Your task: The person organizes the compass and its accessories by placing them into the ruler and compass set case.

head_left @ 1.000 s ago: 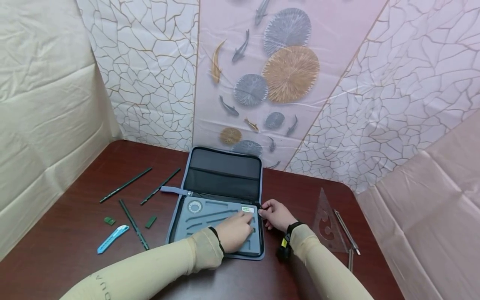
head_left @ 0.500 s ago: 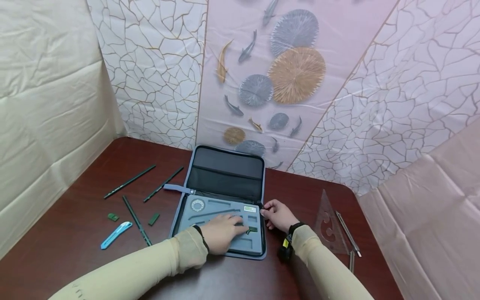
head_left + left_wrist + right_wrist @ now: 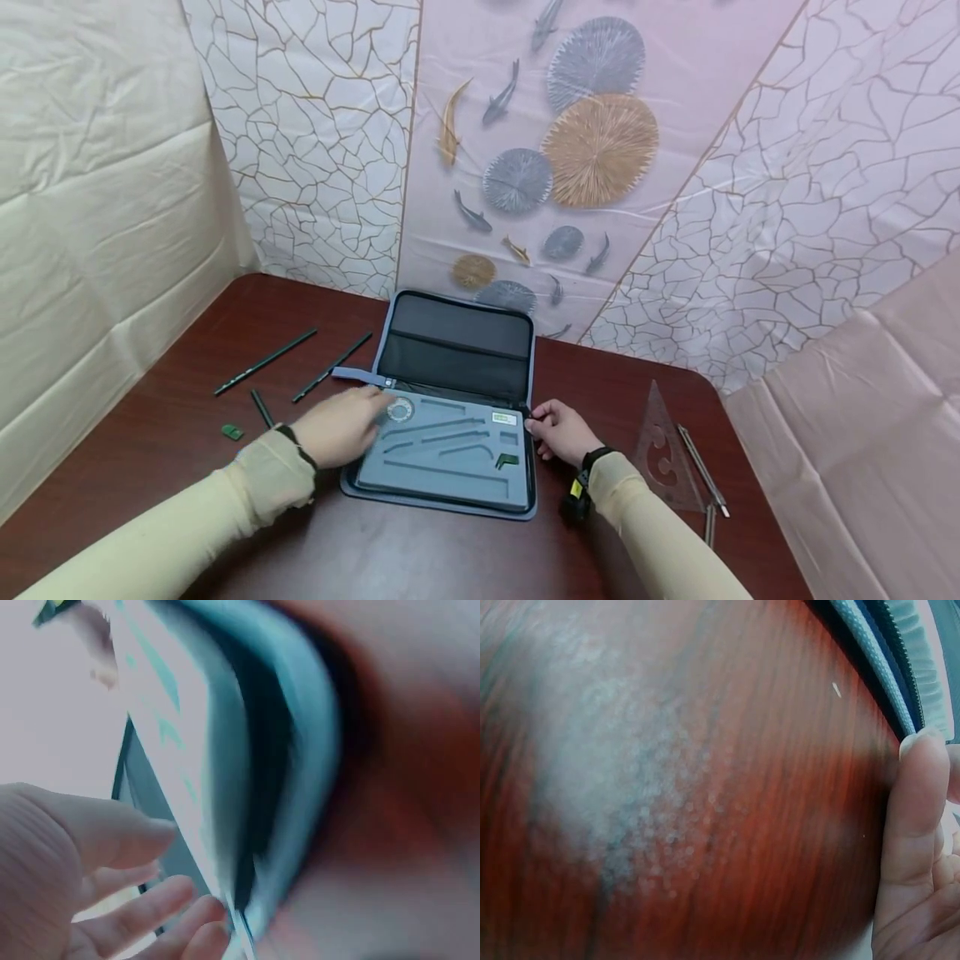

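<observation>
An unzipped blue-edged case (image 3: 450,505) lies on the table with its lid raised. Its grey foam insert (image 3: 442,486) has cut-out slots, a white ring-shaped dial (image 3: 401,409) at the upper left and a small dark green L-shaped piece (image 3: 507,460) in a right-hand slot. My left hand (image 3: 337,427), blurred, is over the case's left edge; in the left wrist view its fingers (image 3: 161,900) are loosely bent with nothing between them. At the right edge near the hinge, my right hand (image 3: 562,432) pinches the case's rim; its thumb (image 3: 919,802) presses there in the right wrist view.
Dark green rods (image 3: 266,362) and a small green piece (image 3: 232,432) lie left of the case. To the right are a clear set square (image 3: 663,458), slim metal tools (image 3: 702,471) and a black-and-yellow item (image 3: 576,497) by the right wrist. Patterned cloth walls surround the table.
My left hand has moved left from the insert's right side to the case's left edge, uncovering the green L-shaped piece in its slot. My right hand keeps its place on the rim.
</observation>
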Motion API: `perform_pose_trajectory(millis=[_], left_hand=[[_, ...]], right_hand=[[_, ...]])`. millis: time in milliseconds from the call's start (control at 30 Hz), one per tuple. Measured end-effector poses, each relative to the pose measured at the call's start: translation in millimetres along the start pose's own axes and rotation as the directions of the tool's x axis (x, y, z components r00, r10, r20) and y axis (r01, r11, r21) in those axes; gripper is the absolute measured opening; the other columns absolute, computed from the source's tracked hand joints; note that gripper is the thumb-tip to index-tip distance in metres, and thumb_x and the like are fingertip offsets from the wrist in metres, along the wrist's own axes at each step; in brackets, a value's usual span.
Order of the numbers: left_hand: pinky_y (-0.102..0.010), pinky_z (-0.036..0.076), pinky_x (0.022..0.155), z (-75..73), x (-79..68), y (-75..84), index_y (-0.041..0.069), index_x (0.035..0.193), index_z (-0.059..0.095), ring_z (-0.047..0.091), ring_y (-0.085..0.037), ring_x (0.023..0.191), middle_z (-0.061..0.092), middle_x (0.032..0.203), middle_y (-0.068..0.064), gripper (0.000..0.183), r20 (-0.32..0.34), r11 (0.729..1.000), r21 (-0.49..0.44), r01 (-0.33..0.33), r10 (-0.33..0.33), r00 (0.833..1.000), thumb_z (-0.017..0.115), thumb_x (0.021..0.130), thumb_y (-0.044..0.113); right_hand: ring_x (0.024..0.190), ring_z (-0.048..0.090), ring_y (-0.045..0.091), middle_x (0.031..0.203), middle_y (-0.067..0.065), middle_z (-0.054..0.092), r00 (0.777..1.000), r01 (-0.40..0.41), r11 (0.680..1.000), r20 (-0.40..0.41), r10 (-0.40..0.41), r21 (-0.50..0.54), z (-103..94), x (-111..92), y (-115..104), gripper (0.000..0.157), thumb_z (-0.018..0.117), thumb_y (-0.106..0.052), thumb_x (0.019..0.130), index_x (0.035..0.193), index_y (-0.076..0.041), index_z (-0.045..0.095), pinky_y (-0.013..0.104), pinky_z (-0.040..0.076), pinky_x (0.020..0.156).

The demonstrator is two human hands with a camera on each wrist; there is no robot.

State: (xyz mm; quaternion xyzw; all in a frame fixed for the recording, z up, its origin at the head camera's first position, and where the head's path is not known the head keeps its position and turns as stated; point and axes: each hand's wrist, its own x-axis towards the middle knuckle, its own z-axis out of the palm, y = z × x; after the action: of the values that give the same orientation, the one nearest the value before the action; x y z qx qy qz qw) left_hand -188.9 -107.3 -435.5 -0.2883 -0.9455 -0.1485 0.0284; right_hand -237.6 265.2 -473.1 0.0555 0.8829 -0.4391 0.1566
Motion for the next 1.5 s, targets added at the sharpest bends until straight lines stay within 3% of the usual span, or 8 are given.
perform_pose_trajectory(millis=[133, 400, 733, 1033, 1233, 1500], left_hand=[[-0.048, 0.051, 0.082, -12.5, -13.5, -24.7, -0.001, 0.123, 0.061, 0.062, -0.033, 0.099, 0.061, 0.112, -0.02, 0.041, 0.02, 0.99, 0.049, 0.13, -0.131, 0.991, 0.071, 0.086, 0.013], [-0.046, 0.052, 0.073, -16.1, -29.7, -42.1, -0.005, 0.12, 0.059, 0.064, -0.033, 0.087, 0.059, 0.104, -0.023, 0.046, 0.121, 0.97, 0.068, 0.235, -0.242, 0.963, 0.075, 0.082, 0.015], [-0.044, 0.052, 0.071, -14.7, -31.9, -44.6, -0.008, 0.115, 0.057, 0.064, -0.033, 0.089, 0.062, 0.094, -0.02, 0.04, 0.194, 0.969, 0.043, 0.243, -0.247, 0.95, 0.072, 0.082, 0.008], [-0.044, 0.053, 0.07, -9.4, -32.1, -44.7, -0.008, 0.114, 0.057, 0.066, -0.031, 0.085, 0.065, 0.09, -0.017, 0.033, 0.183, 0.968, 0.039, 0.247, -0.25, 0.951, 0.068, 0.085, 0.004], [-0.04, 0.051, 0.061, -9.1, -32.4, -43.5, 0.0, 0.095, 0.063, 0.063, -0.025, 0.069, 0.062, 0.076, -0.009, 0.01, 0.146, 0.975, 0.044, 0.218, -0.223, 0.964, 0.065, 0.085, 0.0], [-0.036, 0.044, 0.053, -7.1, -30.1, -45.0, 0.006, 0.077, 0.062, 0.052, -0.017, 0.057, 0.058, 0.068, -0.006, 0.008, 0.114, 0.978, 0.041, 0.207, -0.21, 0.971, 0.068, 0.077, 0.001]], right_hand=[[0.059, 0.058, 0.024, 0.073, 0.01, 0.058, 1.0, 0.004, 1.0, 0.0, -0.004, -0.007, -0.7, -1, -1, 0.019, 0.065, -0.019, 0.094, 0.104, -0.008, 0.054, 0.034, 0.052, 0.055], [0.059, 0.058, 0.023, 0.072, 0.011, 0.057, 1.0, 0.011, 1.0, -0.004, -0.011, -0.014, -0.2, -1, 1, 0.02, 0.066, -0.019, 0.093, 0.105, -0.007, 0.054, 0.034, 0.052, 0.054], [0.058, 0.058, 0.023, 0.072, 0.01, 0.058, 1.0, 0.018, 1.0, -0.014, -0.018, -0.024, 2.3, 1, 2, 0.019, 0.066, -0.019, 0.093, 0.104, -0.008, 0.054, 0.034, 0.052, 0.054], [0.058, 0.058, 0.024, 0.072, 0.01, 0.058, 1.0, 0.021, 1.0, -0.013, -0.021, -0.022, 1.2, 0, 3, 0.019, 0.066, -0.019, 0.093, 0.104, -0.008, 0.055, 0.034, 0.052, 0.053], [0.059, 0.058, 0.023, 0.072, 0.01, 0.058, 1.0, 0.015, 1.0, -0.011, -0.015, -0.016, 0.3, 1, 4, 0.017, 0.065, -0.019, 0.094, 0.103, -0.009, 0.055, 0.034, 0.052, 0.054], [0.059, 0.058, 0.024, 0.072, 0.01, 0.057, 1.0, 0.013, 1.0, -0.016, -0.014, -0.015, 0.4, 1, 4, 0.019, 0.066, -0.02, 0.093, 0.104, -0.009, 0.054, 0.034, 0.052, 0.053]])
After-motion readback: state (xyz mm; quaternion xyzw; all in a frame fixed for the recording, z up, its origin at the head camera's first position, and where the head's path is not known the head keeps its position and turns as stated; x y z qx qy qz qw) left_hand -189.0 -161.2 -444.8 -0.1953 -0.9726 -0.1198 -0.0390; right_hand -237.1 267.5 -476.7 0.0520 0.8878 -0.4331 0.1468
